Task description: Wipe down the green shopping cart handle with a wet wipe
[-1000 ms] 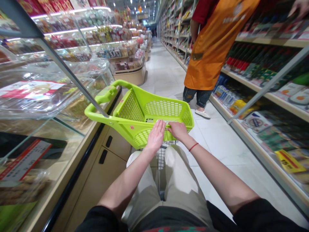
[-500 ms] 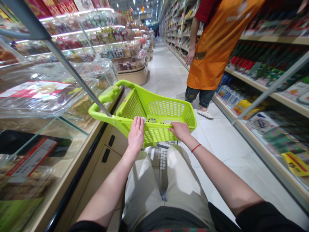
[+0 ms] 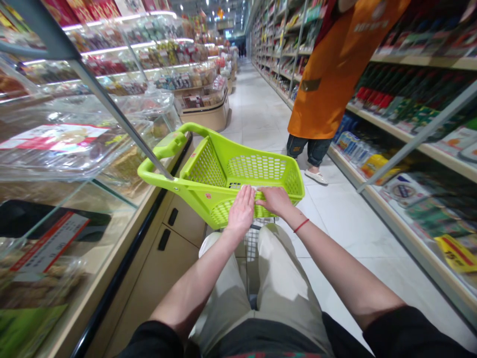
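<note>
In front of my legs is a lime-green shopping cart basket (image 3: pixel 257 169) with perforated walls and a rounded handle at its left end. My left hand (image 3: pixel 240 211) lies over the near rim, fingers together and stretched out. A bit of white, thin like a wipe (image 3: pixel 255 188), shows at its fingertips; most of it is hidden under the hand. Close beside, my right hand (image 3: pixel 276 201) grips the same rim, its thumb toward the left hand and its fingers over the edge. The basket looks empty where its inside shows. Below it is a wire lower rack (image 3: pixel 252 243).
A person in an orange apron (image 3: pixel 316 99) stands beyond the cart on the right. Shelves of bottles and packages (image 3: pixel 395 107) line the right side. To the left is a counter with clear plastic trays (image 3: pixel 63 144). A grey metal pole (image 3: pixel 122 119) slants beside the cart handle.
My left hand has slid right along the near rim, the white bit moving with it, and is now beside my right hand. The person in the apron has raised an arm.
</note>
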Motion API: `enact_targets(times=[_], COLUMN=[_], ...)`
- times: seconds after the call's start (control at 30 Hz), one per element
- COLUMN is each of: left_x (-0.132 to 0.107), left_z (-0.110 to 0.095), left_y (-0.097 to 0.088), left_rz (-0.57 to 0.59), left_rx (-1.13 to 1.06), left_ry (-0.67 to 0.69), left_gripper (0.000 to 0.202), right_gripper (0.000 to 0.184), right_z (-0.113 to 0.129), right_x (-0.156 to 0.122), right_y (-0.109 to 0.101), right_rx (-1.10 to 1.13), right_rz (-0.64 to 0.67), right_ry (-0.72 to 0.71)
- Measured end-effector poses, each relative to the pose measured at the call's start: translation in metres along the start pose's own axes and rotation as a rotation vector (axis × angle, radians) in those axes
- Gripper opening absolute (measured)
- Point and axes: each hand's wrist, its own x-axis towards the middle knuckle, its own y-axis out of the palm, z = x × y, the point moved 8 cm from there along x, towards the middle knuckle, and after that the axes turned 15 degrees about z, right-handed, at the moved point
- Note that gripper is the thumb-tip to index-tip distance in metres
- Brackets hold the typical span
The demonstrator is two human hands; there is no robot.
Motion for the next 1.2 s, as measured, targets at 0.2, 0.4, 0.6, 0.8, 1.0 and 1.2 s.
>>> enact_targets(times=[0.2,0.4,0.6,0.8,1.0,1.2], left_x=[-0.019,-0.044,-0.038,-0.015,-0.013,-0.036], left_z=[0.049,0.097,0.081,0.036,0.028,0.073], left_y=[-0.026,-0.055,-0.044,-0.016,-0.010,-0.037], left_rz=[-0.028,-0.093,-0.106,-0.035,-0.022,-0.052], left_rx=[0.063,0.107,0.048,-0.017,0.010,0.086], left_ry=[-0.086,-0.226,-0.277,-0.161,-0.029,-0.116], left_gripper=[0.056,0.058,0.059,0.056,0.057,0.054], right_gripper=[0.038,0.039,0.039,0.038,0.042,0.039], right_z=[0.018,0.016,0.016,0.018,0.018,0.015], right_x=[0.016,0.017,0.018,0.016,0.015,0.017], right_y=[0.007,0.009,0.010,0.008,0.008,0.012], right_rx=[-0.004,0.002,-0.003,-0.012,-0.006,-0.014], right_rz=[0.011,0.029,0.035,-0.010,-0.020,-0.002], right_ry=[0.010,0.023,0.033,0.025,0.020,0.024])
